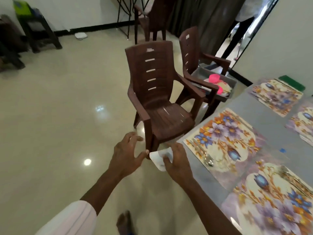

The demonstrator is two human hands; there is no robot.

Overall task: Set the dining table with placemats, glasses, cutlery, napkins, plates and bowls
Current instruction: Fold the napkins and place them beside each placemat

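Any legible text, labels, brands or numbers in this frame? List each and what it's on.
No text is readable.
Near-chair sticker, on the backrest: too blurred to read.
Far-chair sticker, on the backrest: too small to read.
Blue tape on the table: no writing shows.
White napkin in the right hand: no print can be made out.

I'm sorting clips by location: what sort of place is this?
Most likely a home dining room: a dining table laid with floral placemats, brown plastic armchairs drawn up beside it, and a glossy floor.
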